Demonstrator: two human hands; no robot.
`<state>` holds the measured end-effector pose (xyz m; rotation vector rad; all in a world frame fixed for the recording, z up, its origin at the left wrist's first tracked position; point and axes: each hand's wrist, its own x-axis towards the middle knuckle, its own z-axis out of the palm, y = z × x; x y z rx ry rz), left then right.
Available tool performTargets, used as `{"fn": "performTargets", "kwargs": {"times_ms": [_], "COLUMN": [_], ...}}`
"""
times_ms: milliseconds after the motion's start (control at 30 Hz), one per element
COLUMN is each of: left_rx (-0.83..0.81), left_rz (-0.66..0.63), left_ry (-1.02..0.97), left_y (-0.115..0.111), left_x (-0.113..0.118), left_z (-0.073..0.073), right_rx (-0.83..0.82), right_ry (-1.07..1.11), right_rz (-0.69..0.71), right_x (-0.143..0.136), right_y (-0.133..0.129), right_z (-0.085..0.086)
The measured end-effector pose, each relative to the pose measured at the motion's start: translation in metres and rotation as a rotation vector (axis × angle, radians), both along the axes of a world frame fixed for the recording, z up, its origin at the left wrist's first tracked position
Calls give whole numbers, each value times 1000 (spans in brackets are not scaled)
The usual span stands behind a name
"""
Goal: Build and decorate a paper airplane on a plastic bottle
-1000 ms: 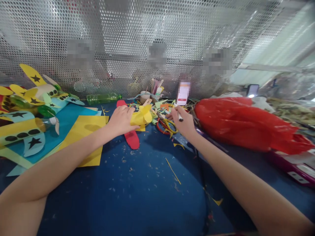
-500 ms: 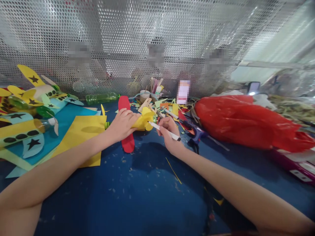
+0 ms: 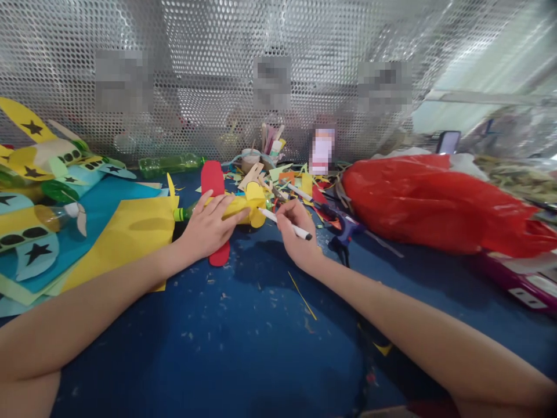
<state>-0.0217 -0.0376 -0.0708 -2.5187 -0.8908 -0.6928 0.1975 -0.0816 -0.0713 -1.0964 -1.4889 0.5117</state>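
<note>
A toy plane made from a plastic bottle lies on its side on the blue table, its body wrapped in yellow paper (image 3: 238, 204). A red paper wing (image 3: 212, 176) crosses it, and small yellow tail fins (image 3: 256, 216) stand at its right end. My left hand (image 3: 208, 225) lies over the body and wing, fingers curved round the bottle and holding it down. In my right hand (image 3: 300, 232) a white marker with a black end (image 3: 282, 222) is pinched, its tip at the yellow tail fins. A yellow propeller (image 3: 171, 188) sits by the green cap (image 3: 179, 215).
Finished bottle planes (image 3: 32, 232) and coloured paper sheets (image 3: 126, 232) lie left. Behind are a green bottle (image 3: 169, 165), paper scraps (image 3: 285, 176) and a phone (image 3: 322, 152). A glue gun (image 3: 347, 227) and red plastic bag (image 3: 418, 203) lie right.
The view has tilted and shifted slightly, so things sit higher and further left. My left fingers are more spread over the bottle. The marker tip stays at the tail fins.
</note>
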Motion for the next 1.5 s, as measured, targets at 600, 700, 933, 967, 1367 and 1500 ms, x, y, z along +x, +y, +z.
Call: {"fn": "performTargets", "kwargs": {"times_ms": [600,700,933,967,1367,1500], "left_rx": [204,180,160,156,203,189], "left_rz": [0,-4,-14,-17,-4,-9], "left_ry": [30,13,1,2,27,21], "left_y": [4,4,5,5,5,5], "left_x": [1,1,1,1,1,1], "left_z": [-4,-5,-6,-6,-5,-6], "right_rx": [34,47,70,73,12,41], "right_ry": [-32,-24,-31,-35,-126,-119], "right_rz": [-88,-116,-145,-140,-37,-77], "right_x": [0,1,4,4,-1,2], "right_y": [5,5,6,5,0,2], "right_z": [-1,0,-1,-1,0,0]}}
